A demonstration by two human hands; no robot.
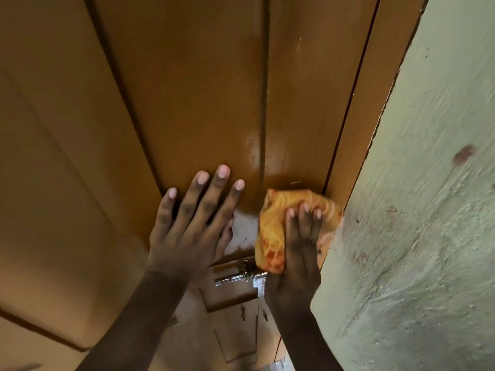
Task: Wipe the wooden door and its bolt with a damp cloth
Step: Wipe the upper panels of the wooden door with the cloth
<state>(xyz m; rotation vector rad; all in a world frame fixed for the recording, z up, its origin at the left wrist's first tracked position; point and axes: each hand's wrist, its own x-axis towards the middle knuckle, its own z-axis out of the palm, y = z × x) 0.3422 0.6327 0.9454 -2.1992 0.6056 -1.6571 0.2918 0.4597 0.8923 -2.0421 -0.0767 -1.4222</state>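
Observation:
The brown wooden door point(192, 97) fills most of the head view, seen from close up. My left hand point(192, 223) lies flat on it with fingers spread, holding nothing. My right hand point(297, 253) presses a crumpled orange cloth point(276, 223) against the door's right stile, near the frame edge. A wet sheen shows on the wood just above the cloth. The metal bolt point(238, 277) sits below and between my hands, partly hidden by the cloth and my right wrist.
A pale green rough plaster wall point(428, 210) stands close on the right, with dark stains. The brown door frame point(375, 103) runs between door and wall. Lower door panels and small metal fittings point(242, 313) show beneath the bolt.

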